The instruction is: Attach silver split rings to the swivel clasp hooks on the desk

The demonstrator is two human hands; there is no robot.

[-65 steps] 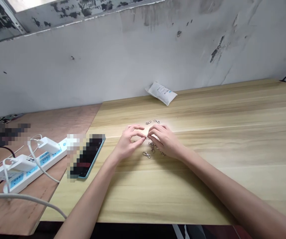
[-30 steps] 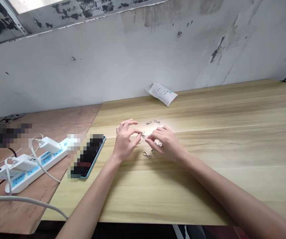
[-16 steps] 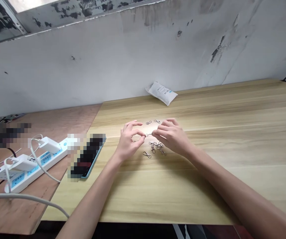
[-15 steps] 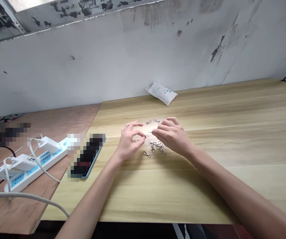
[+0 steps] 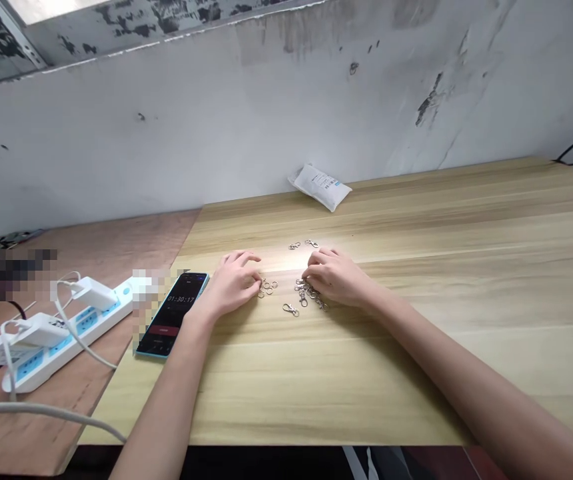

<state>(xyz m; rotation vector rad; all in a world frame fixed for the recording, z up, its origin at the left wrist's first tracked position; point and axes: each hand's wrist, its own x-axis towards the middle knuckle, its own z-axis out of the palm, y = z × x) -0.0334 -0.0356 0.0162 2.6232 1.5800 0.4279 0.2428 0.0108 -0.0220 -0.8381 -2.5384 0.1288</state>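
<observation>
Your left hand (image 5: pixel 238 285) has moved to the small rings (image 5: pixel 269 291) on the desk (image 5: pixel 276 393), fingertips close together; I can't tell if they pinch one. Your right hand (image 5: pixel 335 277) has moved to the clip pile (image 5: pixel 312 293), fingers curled, grip hidden. So now they work apart.

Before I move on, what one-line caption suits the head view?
Left hand at small metal rings, right hand at a cluster of metal clasps, on a wood-grain table.
</observation>
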